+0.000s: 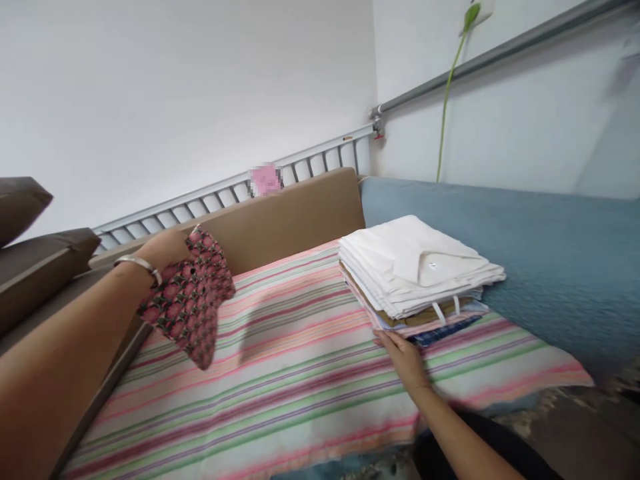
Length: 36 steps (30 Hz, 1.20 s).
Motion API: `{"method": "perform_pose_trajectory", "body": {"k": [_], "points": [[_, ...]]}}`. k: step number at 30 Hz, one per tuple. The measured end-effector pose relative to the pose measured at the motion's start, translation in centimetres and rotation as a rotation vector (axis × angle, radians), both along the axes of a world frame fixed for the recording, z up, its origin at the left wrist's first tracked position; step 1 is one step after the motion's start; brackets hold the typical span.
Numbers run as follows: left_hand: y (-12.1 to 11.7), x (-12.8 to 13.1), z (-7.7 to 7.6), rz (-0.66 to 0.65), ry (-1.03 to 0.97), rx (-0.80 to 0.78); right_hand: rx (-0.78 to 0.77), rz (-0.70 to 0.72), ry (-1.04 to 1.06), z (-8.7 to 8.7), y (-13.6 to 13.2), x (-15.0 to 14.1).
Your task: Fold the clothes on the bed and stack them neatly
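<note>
My left hand is raised at the left, closed on a dark cloth with a pink floral print. The cloth hangs loosely over the striped sheet, and the fingers are partly hidden. To the right lies a stack of folded clothes, white pieces on top, with brown, pink and dark blue checked layers beneath. Two white straps stick out of its near side. My right hand rests low at the stack's near left corner, fingers stretched out and touching the bottom edge.
A brown padded board and a white radiator run behind the sheet. A blue padded backrest borders the right. Brown cushions are piled at the left. A green cord hangs from a wall socket.
</note>
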<state>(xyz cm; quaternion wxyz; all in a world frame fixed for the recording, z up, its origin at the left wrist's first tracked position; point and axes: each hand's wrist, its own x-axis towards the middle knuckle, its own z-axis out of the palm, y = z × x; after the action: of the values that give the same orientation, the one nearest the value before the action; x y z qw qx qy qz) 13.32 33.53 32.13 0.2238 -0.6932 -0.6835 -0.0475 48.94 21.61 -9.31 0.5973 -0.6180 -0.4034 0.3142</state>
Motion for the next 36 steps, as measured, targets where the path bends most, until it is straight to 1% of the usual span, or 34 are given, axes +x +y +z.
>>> {"method": "perform_pose_trajectory", "body": {"k": [1, 2, 3, 4, 5, 6, 7, 11, 12, 13, 14, 15, 16, 18, 20, 21, 23, 25, 27, 28, 30, 32, 34, 36], "points": [[-0.6, 0.7, 0.4, -0.009, 0.028, -0.049, -0.006, 0.0, -0.01, -0.1, 0.0, 0.0], [-1.1, 1.5, 0.4, -0.016, 0.038, -0.087, -0.012, 0.0, -0.021, -0.1, 0.0, 0.1], [-1.6, 2.6, -0.2, -0.018, 0.039, -0.114, -0.017, 0.001, -0.032, -0.2, 0.1, 0.1], [-2.0, 3.8, -1.3, -0.017, 0.034, -0.145, -0.019, 0.001, -0.041, -0.2, 0.1, 0.1], [-2.4, 5.2, -2.9, -0.017, 0.023, -0.18, -0.017, 0.003, -0.047, -0.2, 0.1, 0.1], [-2.7, 6.7, -5.0, -0.02, 0.007, -0.228, -0.016, 0.008, -0.053, -0.3, 0.1, 0.1], [-3.1, 8.3, -7.4, -0.03, -0.012, -0.276, -0.015, 0.011, -0.06, -0.2, 0.1, 0.1], [-5.9, 15.4, -19.0, -0.14, -0.13, -0.475, -0.025, -0.001, -0.082, -0.1, 0.0, 0.0], [-6.8, 16.9, -21.6, -0.185, -0.167, -0.518, -0.024, -0.003, -0.087, 0.0, 0.0, 0.0], [-7.6, 18.0, -23.7, -0.239, -0.206, -0.551, -0.021, 0.0, -0.09, 0.1, -0.1, 0.0], [-8.3, 18.7, -25.3, -0.289, -0.246, -0.567, -0.017, 0.005, -0.093, 0.1, -0.1, 0.0], [-8.9, 18.9, -26.5, -0.334, -0.282, -0.564, -0.014, 0.01, -0.095, 0.1, -0.2, -0.1], [-9.2, 18.5, -27.3, -0.371, -0.314, -0.544, -0.014, 0.015, -0.097, 0.2, -0.2, -0.1], [-9.1, 16.2, -28.4, -0.412, -0.354, -0.473, -0.018, 0.025, -0.098, 0.2, -0.2, -0.2], [-8.5, 12.3, -29.6, -0.407, -0.363, -0.403, -0.02, 0.029, -0.104, 0.2, -0.1, -0.2], [-8.2, 10.2, -30.6, -0.386, -0.35, -0.379, -0.023, 0.03, -0.112, 0.1, 0.0, -0.1], [-7.8, 6.2, -33.4, -0.317, -0.285, -0.339, -0.034, 0.029, -0.14, -0.2, 0.1, 0.1], [-7.8, 3.2, -36.6, -0.285, -0.202, -0.307, -0.034, 0.033, -0.199, -0.6, 0.2, 0.3], [-7.8, 1.6, -39.3, -0.288, -0.154, -0.262, 0.022, 0.02, -0.314, -0.8, 0.1, 0.0], [-7.8, 1.3, -40.2, -0.296, -0.145, -0.239, 0.072, 0.013, -0.393, -0.8, 0.0, -0.5], [-7.7, 1.1, -41.2, -0.315, -0.138, -0.208, 0.185, 0.031, -0.57, -0.3, -0.3, -2.4], [-7.6, 1.3, -41.3, -0.331, -0.141, -0.19, 0.251, 0.121, -0.736, 0.8, -0.5, -5.5], [-7.6, 1.4, -41.1, -0.338, -0.159, -0.181, 0.238, 0.249, -0.876, 1.7, -0.5, -9.1], [-7.7, 1.3, -41.0, -0.341, -0.187, -0.181, 0.159, 0.363, -0.982, 2.0, -0.4, -12.2]]}}
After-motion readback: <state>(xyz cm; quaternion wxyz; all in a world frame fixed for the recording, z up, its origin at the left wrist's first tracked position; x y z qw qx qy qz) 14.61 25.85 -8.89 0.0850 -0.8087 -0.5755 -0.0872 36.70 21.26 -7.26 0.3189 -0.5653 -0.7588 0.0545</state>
